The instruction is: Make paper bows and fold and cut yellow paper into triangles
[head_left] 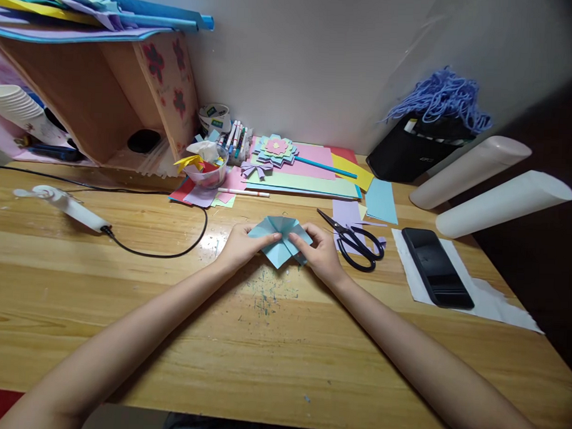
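A folded light-blue paper piece [279,237] lies on the wooden table [272,339], fanned into several creased flaps. My left hand [240,245] pinches its left side with thumb and fingers closed on the paper. From the other side, my right hand [318,253] grips the right flaps, fingers curled over the edge. The two thumbs nearly meet at the paper's middle.
Black scissors [355,242] lie just right of my right hand. A black phone [437,267] rests on white paper. A glue gun [68,207] with its black cord lies at left. Coloured paper sheets [310,178], a paper flower [275,149], markers and a scrap cup [207,168] sit behind.
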A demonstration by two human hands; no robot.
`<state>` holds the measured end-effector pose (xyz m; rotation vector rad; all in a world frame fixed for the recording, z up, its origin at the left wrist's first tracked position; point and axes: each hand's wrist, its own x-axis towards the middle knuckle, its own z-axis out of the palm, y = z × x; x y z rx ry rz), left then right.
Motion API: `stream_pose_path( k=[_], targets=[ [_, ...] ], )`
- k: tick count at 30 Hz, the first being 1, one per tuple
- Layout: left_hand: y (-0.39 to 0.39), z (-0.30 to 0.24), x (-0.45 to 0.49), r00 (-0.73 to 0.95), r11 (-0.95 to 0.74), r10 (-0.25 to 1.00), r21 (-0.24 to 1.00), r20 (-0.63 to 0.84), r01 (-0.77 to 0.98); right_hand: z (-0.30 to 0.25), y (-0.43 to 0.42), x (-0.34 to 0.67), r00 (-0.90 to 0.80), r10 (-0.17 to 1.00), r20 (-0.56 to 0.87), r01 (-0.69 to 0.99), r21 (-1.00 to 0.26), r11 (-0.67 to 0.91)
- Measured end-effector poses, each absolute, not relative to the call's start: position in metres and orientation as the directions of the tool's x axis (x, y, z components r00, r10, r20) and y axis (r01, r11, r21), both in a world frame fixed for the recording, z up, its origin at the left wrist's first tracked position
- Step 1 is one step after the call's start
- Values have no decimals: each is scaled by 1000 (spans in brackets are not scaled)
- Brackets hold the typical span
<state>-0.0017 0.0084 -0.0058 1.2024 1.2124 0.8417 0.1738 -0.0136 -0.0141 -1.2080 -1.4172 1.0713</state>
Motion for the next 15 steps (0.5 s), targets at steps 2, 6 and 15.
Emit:
stream_pose_path(
  k=[2, 6, 15],
  targets=[
    [9, -6, -2, 208, 208, 952, 973, -224, 99, -14, -14, 174, -60, 991, 123, 160, -978, 131],
    [9, -3, -2, 221, 219, 948, 973, -229, 69, -13, -14, 173, -74, 993, 95, 137, -985, 104],
    [8, 4, -2, 247, 285, 923, 956, -293, 69, -10, -12, 174, -122, 990, 74, 139, -986, 91]
  ],
)
